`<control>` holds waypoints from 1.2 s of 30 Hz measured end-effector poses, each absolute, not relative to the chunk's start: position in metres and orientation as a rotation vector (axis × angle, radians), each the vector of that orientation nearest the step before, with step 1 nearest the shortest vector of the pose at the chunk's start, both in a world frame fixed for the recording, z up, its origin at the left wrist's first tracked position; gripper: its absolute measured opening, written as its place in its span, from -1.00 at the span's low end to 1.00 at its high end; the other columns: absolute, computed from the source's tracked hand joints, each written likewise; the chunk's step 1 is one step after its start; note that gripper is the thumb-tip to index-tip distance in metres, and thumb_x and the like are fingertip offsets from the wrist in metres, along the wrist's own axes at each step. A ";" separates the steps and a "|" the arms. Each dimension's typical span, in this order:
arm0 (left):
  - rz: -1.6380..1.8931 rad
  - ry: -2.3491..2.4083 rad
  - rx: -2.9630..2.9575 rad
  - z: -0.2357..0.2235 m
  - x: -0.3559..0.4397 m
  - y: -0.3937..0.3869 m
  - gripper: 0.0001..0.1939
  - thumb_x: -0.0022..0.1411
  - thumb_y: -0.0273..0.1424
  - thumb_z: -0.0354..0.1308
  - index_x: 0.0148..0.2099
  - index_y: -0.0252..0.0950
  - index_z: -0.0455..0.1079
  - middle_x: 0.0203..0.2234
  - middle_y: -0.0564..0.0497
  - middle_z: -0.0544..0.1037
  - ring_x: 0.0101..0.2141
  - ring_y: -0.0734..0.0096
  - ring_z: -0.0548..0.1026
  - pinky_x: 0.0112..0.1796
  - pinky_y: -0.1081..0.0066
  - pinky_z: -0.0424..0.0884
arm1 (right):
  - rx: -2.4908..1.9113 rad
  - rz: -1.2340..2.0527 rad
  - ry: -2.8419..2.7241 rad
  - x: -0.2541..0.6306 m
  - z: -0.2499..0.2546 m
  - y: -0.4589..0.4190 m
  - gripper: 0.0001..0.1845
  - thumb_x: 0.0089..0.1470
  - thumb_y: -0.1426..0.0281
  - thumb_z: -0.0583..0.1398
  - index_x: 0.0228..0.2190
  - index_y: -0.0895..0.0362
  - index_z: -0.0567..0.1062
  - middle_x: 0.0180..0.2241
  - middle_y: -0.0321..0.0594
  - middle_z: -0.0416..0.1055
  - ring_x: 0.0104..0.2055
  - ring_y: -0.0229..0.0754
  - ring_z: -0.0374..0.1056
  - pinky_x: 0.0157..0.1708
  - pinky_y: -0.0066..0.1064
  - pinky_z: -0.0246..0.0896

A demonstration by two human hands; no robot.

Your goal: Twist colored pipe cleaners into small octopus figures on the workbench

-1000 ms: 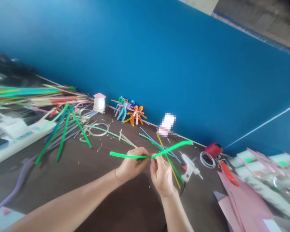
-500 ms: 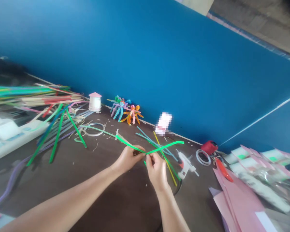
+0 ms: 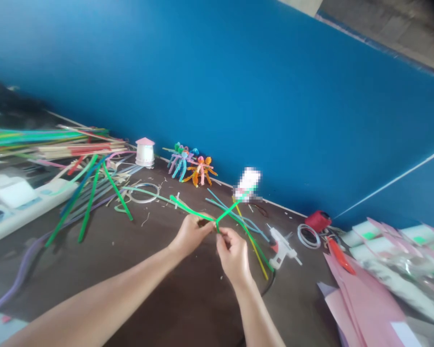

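While both ends fan away from me toward the blue wall [image 3: 217, 96], the bright green fuzzy stem [image 3: 193, 210] is held bent in a Y above the brown bench [image 3: 188, 299]. Orientation: one arm points forward and left, its tip slightly hooked; the other points forward and right, steeper, its tip overlapping a pixelated white patch in my view. A short stub runs back toward me from the fork, so I read the long axis of the Y as running roughly front to back.

Grip: my left hand [image 3: 192, 235] pinches the stem at the fork, thumb against finger. My right hand [image 3: 235, 250] pinches the stub just beneath, fingers curled.

Containers: at the foot of the wall stands a small white cylindrical pot [image 3: 145, 156] under a pink conical top; contents hidden from me. Far right, white rolls [image 3: 376, 243] with green patches lie among pink paper sheets [image 3: 369, 294] and some shiny clear plastic; I cannot tell what it wraps.

Nearby: a white glue gun [image 3: 284, 249] lies right of the right hand, crossed blue, green and yellow stems [image 3: 255, 246] just beside it.
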State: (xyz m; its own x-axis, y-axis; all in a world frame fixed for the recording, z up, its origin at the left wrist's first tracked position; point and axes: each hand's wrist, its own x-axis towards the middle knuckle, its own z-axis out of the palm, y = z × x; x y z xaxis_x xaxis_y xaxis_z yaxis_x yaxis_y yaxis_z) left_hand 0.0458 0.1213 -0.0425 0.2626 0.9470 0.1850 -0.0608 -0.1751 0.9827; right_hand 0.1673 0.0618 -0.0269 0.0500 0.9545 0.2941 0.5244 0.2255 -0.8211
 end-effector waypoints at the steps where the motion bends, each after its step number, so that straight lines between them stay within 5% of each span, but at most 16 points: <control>1: 1.066 0.857 1.283 -0.044 0.046 0.124 -0.85 -0.01 -0.39 0.11 -0.53 -0.37 0.38 -0.66 0.05 0.40 -0.58 0.52 0.33 -0.50 0.50 0.24 | -1.426 0.686 -1.577 0.167 -0.027 0.063 -0.77 0.03 0.34 0.04 -0.35 0.20 0.42 -0.71 -0.33 0.30 -0.67 -0.31 0.20 -0.62 -0.51 0.09; 9: 0.770 0.718 0.941 -0.047 0.041 0.132 -0.79 -0.16 -0.36 0.26 -0.45 -0.41 0.41 -0.64 0.05 0.42 -0.59 0.59 0.33 -0.55 0.55 0.22 | -1.446 0.998 -1.472 0.181 -0.033 0.070 -0.69 -0.01 0.29 0.09 -0.30 0.24 0.47 -0.80 -0.40 0.24 -0.76 -0.40 0.03 -0.69 -0.56 -0.04; 17: 0.963 0.803 0.808 -0.057 0.042 0.142 -0.80 -0.16 -0.34 0.23 -0.52 -0.40 0.37 -0.70 0.08 0.38 -0.60 0.57 0.35 -0.55 0.55 0.25 | -1.258 1.454 -1.541 0.179 -0.027 0.063 -0.65 0.03 0.26 0.05 -0.22 0.22 0.40 -0.79 -0.43 0.28 -0.82 -0.45 -0.10 -0.78 -0.62 -0.21; 25: 1.004 0.868 0.865 -0.056 0.046 0.138 -0.77 -0.16 -0.32 0.23 -0.47 -0.40 0.38 -0.62 0.00 0.47 -0.56 0.48 0.44 -0.58 0.55 0.25 | -1.260 1.624 -1.538 0.196 -0.025 0.063 -0.69 0.00 0.22 0.08 -0.37 0.22 0.41 -0.79 -0.42 0.30 -0.85 -0.46 -0.09 -0.83 -0.63 -0.27; 29: 0.896 0.783 0.871 -0.053 0.044 0.136 -0.78 -0.16 -0.33 0.23 -0.46 -0.38 0.36 -0.64 0.03 0.47 -0.59 0.50 0.44 -0.57 0.55 0.26 | -1.273 1.402 -1.465 0.199 -0.032 0.070 -0.65 -0.03 0.16 0.10 -0.39 0.22 0.40 -0.61 -0.29 0.40 -0.77 -0.44 0.08 -0.77 -0.60 -0.10; 32: 0.857 0.774 1.010 -0.050 0.046 0.131 -0.83 -0.13 -0.37 0.21 -0.46 -0.37 0.37 -0.68 0.04 0.46 -0.61 0.49 0.43 -0.58 0.54 0.26 | -1.239 1.152 -1.325 0.194 -0.040 0.077 -0.67 -0.10 0.23 0.18 -0.28 0.15 0.36 -0.56 -0.37 0.34 -0.72 -0.43 0.10 -0.73 -0.57 -0.02; 36: 0.810 0.779 1.193 -0.048 0.048 0.124 -0.88 -0.09 -0.39 0.16 -0.48 -0.36 0.39 -0.67 0.04 0.47 -0.58 0.43 0.46 -0.56 0.53 0.30 | -1.257 1.017 -1.364 0.187 -0.049 0.080 -0.83 -0.10 0.32 0.17 -0.42 0.15 0.37 -0.61 -0.40 0.22 -0.67 -0.39 0.10 -0.70 -0.55 0.03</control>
